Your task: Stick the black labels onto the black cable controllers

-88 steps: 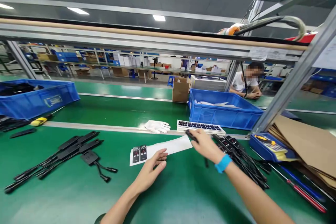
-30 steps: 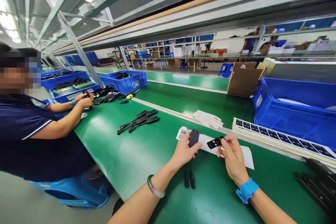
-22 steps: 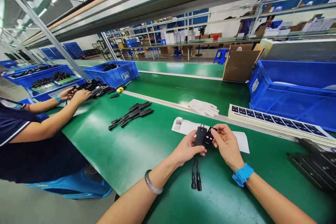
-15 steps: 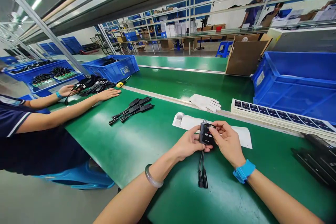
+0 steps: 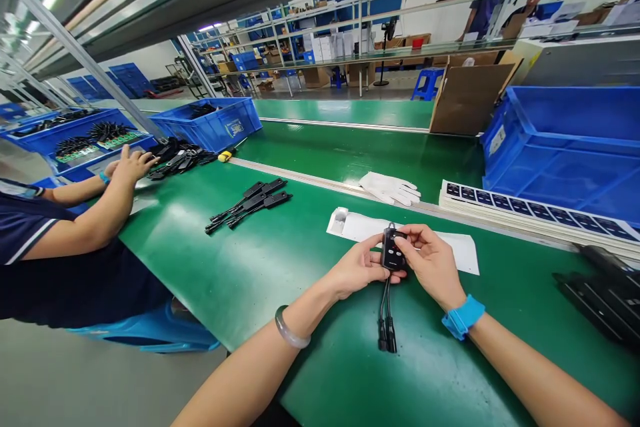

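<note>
Black, matte plastic rectangular module [image 5: 391,255] with two thin black cables [image 5: 386,307] hanging to the glossy green surface [image 5: 280,267]; left hand [image 5: 359,268] and right hand [image 5: 431,264] both grip it, near centre. White paper backing strip [image 5: 450,248] lies flat just beyond.
</note>
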Motion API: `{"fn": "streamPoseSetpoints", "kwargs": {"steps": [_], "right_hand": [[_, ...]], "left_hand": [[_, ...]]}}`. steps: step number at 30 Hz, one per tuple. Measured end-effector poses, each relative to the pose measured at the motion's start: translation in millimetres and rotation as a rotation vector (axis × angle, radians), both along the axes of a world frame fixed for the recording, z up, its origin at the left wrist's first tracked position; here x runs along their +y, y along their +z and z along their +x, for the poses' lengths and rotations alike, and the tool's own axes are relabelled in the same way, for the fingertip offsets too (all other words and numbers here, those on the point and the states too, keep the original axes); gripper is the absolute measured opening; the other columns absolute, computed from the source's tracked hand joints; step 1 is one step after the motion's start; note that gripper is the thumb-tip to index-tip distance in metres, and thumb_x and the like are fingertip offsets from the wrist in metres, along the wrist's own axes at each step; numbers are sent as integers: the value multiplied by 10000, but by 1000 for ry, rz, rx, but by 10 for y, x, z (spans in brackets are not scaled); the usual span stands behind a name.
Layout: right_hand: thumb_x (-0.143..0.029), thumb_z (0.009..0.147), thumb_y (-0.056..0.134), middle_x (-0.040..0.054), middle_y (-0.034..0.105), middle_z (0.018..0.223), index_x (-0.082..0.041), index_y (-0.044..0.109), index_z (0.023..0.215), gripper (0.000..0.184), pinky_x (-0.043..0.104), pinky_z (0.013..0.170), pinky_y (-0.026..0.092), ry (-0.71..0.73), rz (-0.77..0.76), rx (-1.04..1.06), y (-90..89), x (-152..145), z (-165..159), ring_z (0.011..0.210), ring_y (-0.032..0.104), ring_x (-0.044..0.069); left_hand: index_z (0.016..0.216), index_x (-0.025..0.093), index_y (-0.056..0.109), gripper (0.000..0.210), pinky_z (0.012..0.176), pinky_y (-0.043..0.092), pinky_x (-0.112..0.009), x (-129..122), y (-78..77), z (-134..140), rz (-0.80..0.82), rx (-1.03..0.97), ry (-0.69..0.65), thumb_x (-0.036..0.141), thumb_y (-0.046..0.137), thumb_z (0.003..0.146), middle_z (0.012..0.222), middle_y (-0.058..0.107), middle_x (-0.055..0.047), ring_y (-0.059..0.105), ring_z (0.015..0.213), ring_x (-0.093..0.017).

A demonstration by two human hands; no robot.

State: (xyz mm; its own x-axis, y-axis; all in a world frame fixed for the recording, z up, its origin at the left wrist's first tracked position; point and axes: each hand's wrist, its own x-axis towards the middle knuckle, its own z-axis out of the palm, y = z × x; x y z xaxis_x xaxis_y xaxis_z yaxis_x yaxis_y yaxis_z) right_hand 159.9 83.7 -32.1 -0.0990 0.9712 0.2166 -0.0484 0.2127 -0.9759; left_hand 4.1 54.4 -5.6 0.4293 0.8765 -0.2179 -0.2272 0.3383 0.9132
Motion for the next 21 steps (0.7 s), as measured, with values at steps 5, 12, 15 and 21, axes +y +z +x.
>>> {"fn": "streamPoseSetpoints", "kwargs": {"steps": [5, 12, 15, 21], "right_hand": [[-418, 773, 675, 24, 582, 842, -207, 587, 944, 285, 290, 640, 483, -5, -8, 20, 1, -8, -9, 751, 559, 162], [-418, 760, 681, -15, 495, 722, -202, 568, 950, 309, 246, 513, 413, -35, -20, 12, -16, 1, -13, 640, 501, 131], [-407, 761, 680, -22, 479, 717, -204, 568, 943, 294, 235, 498, 388, -36, -30, -5, -23, 5, -10, 626, 487, 121], [-422, 753, 675, -33, 478, 683, -205, 570, 922, 294, 224, 459, 349, -46, -52, -31, -20, 5, -12, 557, 446, 101]], "left_hand": [[1320, 184, 441, 715, 817, 497, -351, -6, 15, 20, 3, -16, 6, 206, 752, 676, 887, 689, -80, 676, 822, -207], [1320, 185, 444, 711, 813, 487, -337, -8, 27, 33, 31, 22, 4, 184, 740, 674, 854, 685, -63, 667, 801, -185], [1328, 185, 435, 719, 816, 482, -333, -13, 34, 37, 31, 40, 9, 172, 730, 673, 828, 681, -55, 662, 782, -171], [1324, 177, 435, 714, 812, 480, -339, -13, 15, 42, 44, 56, 8, 158, 723, 672, 815, 675, -49, 660, 765, -169]]}}
